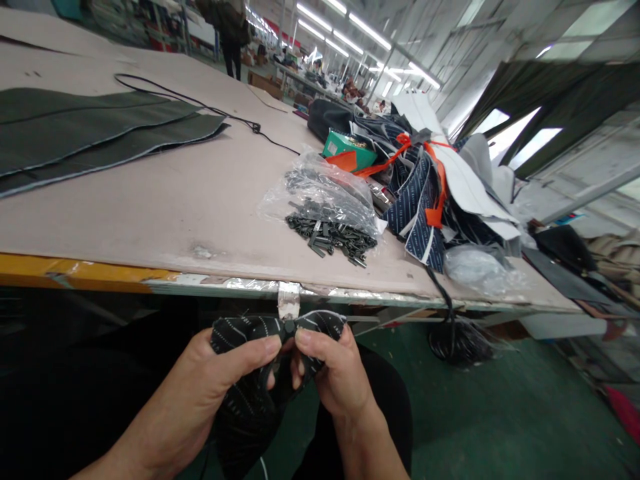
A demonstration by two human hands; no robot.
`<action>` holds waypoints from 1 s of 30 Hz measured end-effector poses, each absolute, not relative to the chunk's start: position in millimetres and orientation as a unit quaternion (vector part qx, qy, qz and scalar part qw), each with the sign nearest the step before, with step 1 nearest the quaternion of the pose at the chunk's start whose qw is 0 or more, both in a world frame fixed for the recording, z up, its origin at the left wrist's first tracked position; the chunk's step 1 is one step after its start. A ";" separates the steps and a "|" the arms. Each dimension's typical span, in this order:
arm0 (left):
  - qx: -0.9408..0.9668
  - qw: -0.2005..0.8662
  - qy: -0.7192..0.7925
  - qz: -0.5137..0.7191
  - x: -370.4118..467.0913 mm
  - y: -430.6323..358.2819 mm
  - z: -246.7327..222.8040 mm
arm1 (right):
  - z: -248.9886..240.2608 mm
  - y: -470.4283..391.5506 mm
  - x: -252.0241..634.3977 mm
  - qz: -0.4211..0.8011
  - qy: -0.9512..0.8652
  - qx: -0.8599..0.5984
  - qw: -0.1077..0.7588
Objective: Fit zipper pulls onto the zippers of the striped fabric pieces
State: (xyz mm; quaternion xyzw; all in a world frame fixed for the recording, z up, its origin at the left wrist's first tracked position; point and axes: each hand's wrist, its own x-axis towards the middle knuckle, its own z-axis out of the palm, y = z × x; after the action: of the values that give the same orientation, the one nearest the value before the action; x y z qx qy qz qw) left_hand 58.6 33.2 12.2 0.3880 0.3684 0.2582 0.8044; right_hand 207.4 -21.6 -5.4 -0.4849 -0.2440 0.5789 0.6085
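Observation:
A dark patterned piece of fabric [250,395] hangs in front of the table edge, gripped from both sides. My left hand [220,373] pinches it with the thumb on top and the fingers beneath. Opposite, my right hand [335,363] closes on the same fabric, its thumb pressed near the middle. Between the two thumbs sits a small dark piece [289,327], too small to name for sure. The lower folds of the fabric fall into shadow over my lap.
On the table [165,207] lie small dark metal pieces [333,237] spilling from a clear plastic bag [325,183]. Behind are a green box [347,152] and a heap of navy patterned fabric [417,207] with orange strips. Dark green panels [100,133] lie left. A person [230,33] stands beyond.

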 end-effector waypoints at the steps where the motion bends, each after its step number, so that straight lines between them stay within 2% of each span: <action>1: 0.380 0.809 0.366 0.260 58.5 32.7 11.8 | -6.5 -22.0 206.9 0.578 -0.246 -0.483 0.611; 16: 0.357 0.822 0.354 0.267 57.3 30.0 6.8 | -7.8 -25.5 204.6 0.570 -0.238 -0.481 0.622; 24: 0.344 0.790 0.410 0.300 66.9 30.1 2.7 | -9.2 -18.2 202.3 0.578 -0.259 -0.432 0.642; 27: 0.345 0.774 0.437 0.301 68.4 33.4 2.3 | -9.9 -19.6 205.1 0.552 -0.279 -0.444 0.648; 30: 0.361 0.774 0.443 0.272 61.0 35.6 -5.8 | -8.3 -30.3 212.8 0.509 -0.343 -0.490 0.618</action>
State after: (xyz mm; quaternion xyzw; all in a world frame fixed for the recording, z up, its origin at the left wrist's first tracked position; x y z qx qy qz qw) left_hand 61.0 35.6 -5.8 0.3615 0.4435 0.2721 0.7737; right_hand 212.8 -30.3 -8.3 -0.4905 -0.3429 0.5093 0.6185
